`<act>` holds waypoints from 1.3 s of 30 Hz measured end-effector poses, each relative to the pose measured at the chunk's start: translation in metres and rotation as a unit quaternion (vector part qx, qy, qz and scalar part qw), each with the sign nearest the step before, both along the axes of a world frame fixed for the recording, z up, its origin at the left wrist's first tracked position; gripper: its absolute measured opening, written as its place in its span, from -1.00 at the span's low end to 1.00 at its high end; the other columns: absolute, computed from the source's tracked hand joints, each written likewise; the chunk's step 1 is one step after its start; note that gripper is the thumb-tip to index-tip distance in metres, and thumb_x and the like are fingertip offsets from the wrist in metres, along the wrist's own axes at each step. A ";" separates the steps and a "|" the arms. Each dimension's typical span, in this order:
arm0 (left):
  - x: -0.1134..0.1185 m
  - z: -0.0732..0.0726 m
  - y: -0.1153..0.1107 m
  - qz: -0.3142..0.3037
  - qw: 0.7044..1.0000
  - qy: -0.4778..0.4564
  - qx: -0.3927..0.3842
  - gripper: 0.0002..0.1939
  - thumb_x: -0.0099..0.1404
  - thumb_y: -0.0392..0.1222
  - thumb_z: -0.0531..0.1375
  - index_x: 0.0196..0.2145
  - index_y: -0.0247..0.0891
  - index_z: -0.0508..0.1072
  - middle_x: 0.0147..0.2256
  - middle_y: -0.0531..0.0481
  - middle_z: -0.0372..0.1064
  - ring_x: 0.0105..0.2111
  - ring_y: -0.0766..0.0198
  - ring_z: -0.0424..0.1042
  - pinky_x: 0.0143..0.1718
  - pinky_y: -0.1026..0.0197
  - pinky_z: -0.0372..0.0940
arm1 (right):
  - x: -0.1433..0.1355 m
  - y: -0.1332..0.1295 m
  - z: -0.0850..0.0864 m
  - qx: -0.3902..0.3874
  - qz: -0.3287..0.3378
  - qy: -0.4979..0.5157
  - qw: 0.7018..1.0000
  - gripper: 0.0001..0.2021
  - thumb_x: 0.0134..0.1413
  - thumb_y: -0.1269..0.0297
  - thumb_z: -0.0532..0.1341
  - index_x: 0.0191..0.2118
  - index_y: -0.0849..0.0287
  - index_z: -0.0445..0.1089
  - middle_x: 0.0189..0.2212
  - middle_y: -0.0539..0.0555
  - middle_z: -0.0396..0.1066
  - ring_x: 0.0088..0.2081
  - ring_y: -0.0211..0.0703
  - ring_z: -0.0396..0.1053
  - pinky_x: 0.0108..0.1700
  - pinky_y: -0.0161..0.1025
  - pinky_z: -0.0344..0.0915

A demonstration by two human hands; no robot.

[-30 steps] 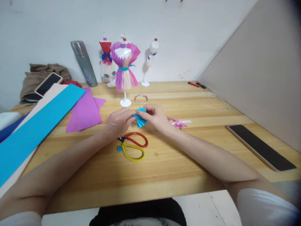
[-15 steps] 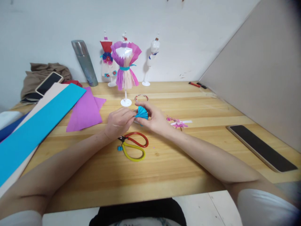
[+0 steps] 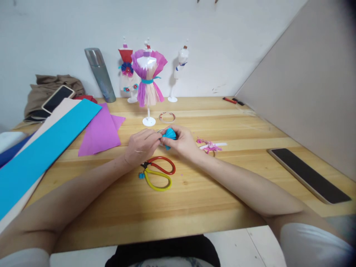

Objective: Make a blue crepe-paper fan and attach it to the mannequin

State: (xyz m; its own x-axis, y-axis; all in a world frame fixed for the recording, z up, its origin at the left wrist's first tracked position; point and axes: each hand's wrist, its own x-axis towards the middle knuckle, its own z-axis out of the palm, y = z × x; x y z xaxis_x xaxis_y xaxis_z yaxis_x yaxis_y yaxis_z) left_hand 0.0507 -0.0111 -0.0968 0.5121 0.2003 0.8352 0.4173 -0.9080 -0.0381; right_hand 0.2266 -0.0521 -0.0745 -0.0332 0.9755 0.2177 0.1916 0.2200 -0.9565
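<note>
A small fan of pleated blue crepe paper (image 3: pixel 170 134) is held between my two hands above the middle of the table. My left hand (image 3: pixel 142 144) pinches its gathered end; the fingertips partly hide that spot. Thumb and fingers of my right hand (image 3: pixel 185 142) close around the spread pleats. Just below my left hand lie scissors (image 3: pixel 158 173) with one red and one yellow handle, their blades hidden under the hand. A blue paper scrap (image 3: pixel 141 175) rests beside them. Behind my hands a roll of tape (image 3: pixel 167 117) lies flat, and another ring shows partly under my fingers.
A mini dress form (image 3: pixel 148 121) in purple and cream paper stands ahead, with two more behind. Blue crepe paper (image 3: pixel 50 155) and purple sheets (image 3: pixel 100 133) lie left, near a flask (image 3: pixel 101 76). Pink scraps (image 3: pixel 210 145) and a phone (image 3: pixel 310 175) lie right.
The fingers of my right hand have drawn in closer around the blue paper fan, and the pleats look more bunched. My left hand keeps its pinch, almost unmoved.
</note>
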 end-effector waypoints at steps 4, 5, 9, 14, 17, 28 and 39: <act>0.001 -0.008 0.003 -0.004 0.999 -0.014 -0.052 -0.94 0.39 -0.29 0.17 -0.23 -0.20 0.46 -0.38 0.03 0.51 -0.35 0.26 0.50 -0.29 0.23 0.37 | -0.001 -0.002 0.000 -0.004 -0.008 0.003 1.000 -0.74 -0.20 0.13 0.39 -0.39 0.15 0.43 -0.50 -0.03 0.41 -0.44 -0.22 0.33 -0.32 -0.22 0.32; 0.002 -0.009 0.003 -0.007 0.998 -0.019 -0.065 -0.93 0.38 -0.29 0.18 -0.21 -0.21 0.47 -0.36 0.02 0.52 -0.33 0.26 0.51 -0.27 0.23 0.37 | -0.001 -0.002 -0.001 -0.005 -0.009 0.004 1.000 -0.76 -0.18 0.14 0.38 -0.39 0.15 0.42 -0.50 -0.04 0.41 -0.45 -0.22 0.32 -0.32 -0.22 0.32; 0.002 -0.009 0.004 -0.016 0.992 -0.035 -0.119 -0.93 0.35 -0.27 0.22 -0.20 -0.20 0.49 -0.36 0.03 0.53 -0.35 0.27 0.51 -0.28 0.24 0.37 | -0.001 -0.003 -0.003 -0.014 -0.009 0.005 1.000 -0.79 -0.16 0.16 0.35 -0.39 0.15 0.41 -0.51 -0.03 0.40 -0.46 -0.22 0.33 -0.31 -0.20 0.33; -0.001 -0.003 0.002 -0.013 0.986 -0.005 -0.165 -0.95 0.30 -0.24 0.24 -0.25 -0.17 0.49 -0.37 0.02 0.52 -0.37 0.25 0.49 -0.31 0.22 0.35 | -0.001 -0.002 -0.004 -0.020 -0.002 0.025 0.999 -0.76 -0.17 0.15 0.37 -0.38 0.15 0.41 -0.49 -0.02 0.42 -0.45 -0.21 0.35 -0.30 -0.19 0.37; -0.002 -0.003 0.001 -0.014 0.983 -0.002 -0.186 -0.94 0.30 -0.23 0.24 -0.24 -0.17 0.50 -0.36 0.02 0.52 -0.37 0.25 0.48 -0.29 0.22 0.35 | -0.001 -0.002 -0.004 -0.018 -0.003 0.029 0.999 -0.75 -0.16 0.14 0.39 -0.37 0.15 0.42 -0.49 -0.03 0.43 -0.44 -0.21 0.37 -0.29 -0.20 0.39; -0.001 -0.002 0.001 -0.034 0.984 -0.012 -0.176 -0.91 0.30 -0.32 0.19 -0.28 -0.21 0.49 -0.43 0.05 0.48 -0.43 0.31 0.44 -0.34 0.27 0.33 | -0.002 -0.001 -0.001 -0.025 0.001 0.022 0.999 -0.70 -0.22 0.08 0.40 -0.40 0.15 0.40 -0.54 -0.05 0.38 -0.48 -0.22 0.31 -0.34 -0.21 0.32; 0.002 -0.005 0.002 -0.084 0.918 -0.137 -0.363 -0.95 0.24 -0.27 0.27 -0.36 -0.23 0.56 -0.45 0.02 0.56 -0.49 0.32 0.49 -0.42 0.29 0.39 | 0.007 -0.003 0.006 0.007 0.019 0.035 0.999 -0.58 -0.02 -0.18 0.28 -0.45 0.11 0.29 -0.53 -0.04 0.27 -0.45 -0.21 0.28 -0.37 -0.24 0.29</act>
